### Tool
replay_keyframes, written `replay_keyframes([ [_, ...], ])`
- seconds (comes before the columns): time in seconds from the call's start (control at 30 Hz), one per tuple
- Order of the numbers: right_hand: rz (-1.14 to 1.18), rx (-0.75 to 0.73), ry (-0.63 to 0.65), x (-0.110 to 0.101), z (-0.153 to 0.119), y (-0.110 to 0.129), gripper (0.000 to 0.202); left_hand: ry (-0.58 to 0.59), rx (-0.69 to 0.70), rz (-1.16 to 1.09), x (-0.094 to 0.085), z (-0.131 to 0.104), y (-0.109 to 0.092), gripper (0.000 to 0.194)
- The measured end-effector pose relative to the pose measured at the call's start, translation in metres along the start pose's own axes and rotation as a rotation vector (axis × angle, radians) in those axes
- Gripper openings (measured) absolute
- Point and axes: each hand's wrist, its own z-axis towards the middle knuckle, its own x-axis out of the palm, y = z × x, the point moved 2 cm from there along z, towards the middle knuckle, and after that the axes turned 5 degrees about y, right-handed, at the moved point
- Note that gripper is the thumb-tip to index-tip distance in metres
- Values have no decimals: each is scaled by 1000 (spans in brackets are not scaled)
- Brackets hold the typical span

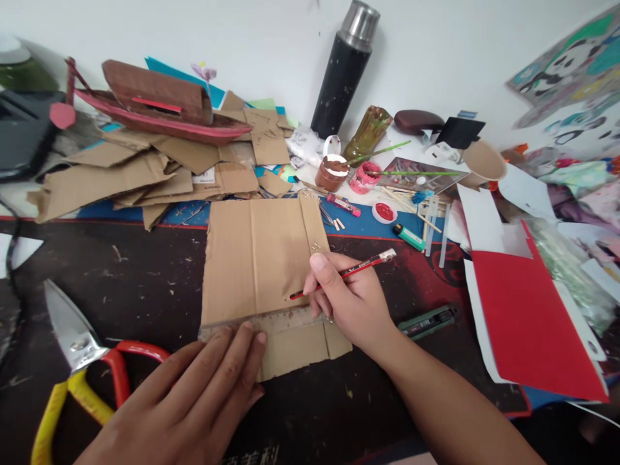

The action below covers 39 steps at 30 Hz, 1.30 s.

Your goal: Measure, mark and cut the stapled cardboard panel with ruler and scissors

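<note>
Model boat (159, 123) w/ brn roof (155, 82), back L. Blk flask (343, 81), silver cap (359, 26), nr brn paint pot (329, 177). Red sheet (533, 316) R.

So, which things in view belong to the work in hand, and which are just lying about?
In use:
flat brown cardboard sheet
transparent plastic ruler, under the left hand
slim red and black pencil, in the right hand

Apparently lying about:
metal scissors with red and yellow handles
dark green utility knife
brown and red model boat
tall black flask with silver cap
</note>
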Motion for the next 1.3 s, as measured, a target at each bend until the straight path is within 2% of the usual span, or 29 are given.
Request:
replay_keyframes([
  [0.47,38,-59,13,2,2,2,54,25,38,11,2,-2,1,41],
  [1.3,-101,-23,80,2,1,1,55,30,62,9,3,-3,2,42],
])
